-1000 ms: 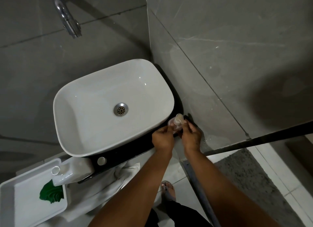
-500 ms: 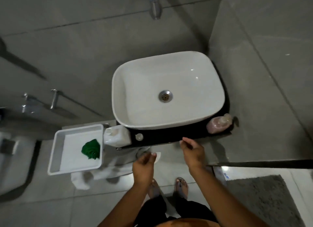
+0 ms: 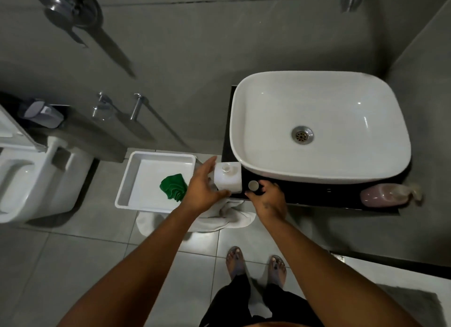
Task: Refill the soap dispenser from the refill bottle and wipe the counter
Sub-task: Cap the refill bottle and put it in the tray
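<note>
At the left front corner of the black counter (image 3: pixel 317 195): left hand (image 3: pixel 203 187) curving open-fingered around the square white plastic refill bottle (image 3: pixel 228 178), thumb and fingertips touching its near and left sides, not yet clenching it; bottle standing upright with its neck uncapped, just beside the white rectangular basin (image 3: pixel 317 126). Right hand (image 3: pixel 268 200) resting on the counter edge, fingers pinching at the small round white cap (image 3: pixel 253 185) lying flat just right of the bottle; whether actually gripping it, cannot tell. Sitting at the far right end of the counter, well apart from both hands: pinkish translucent soap dispenser (image 3: pixel 385 195). Lying in the white plastic tray (image 3: pixel 127 180) to the left: crumpled green cloth (image 3: pixel 172 186). Hanging below the counter edge: white towel (image 3: pixel 231 217).
</note>
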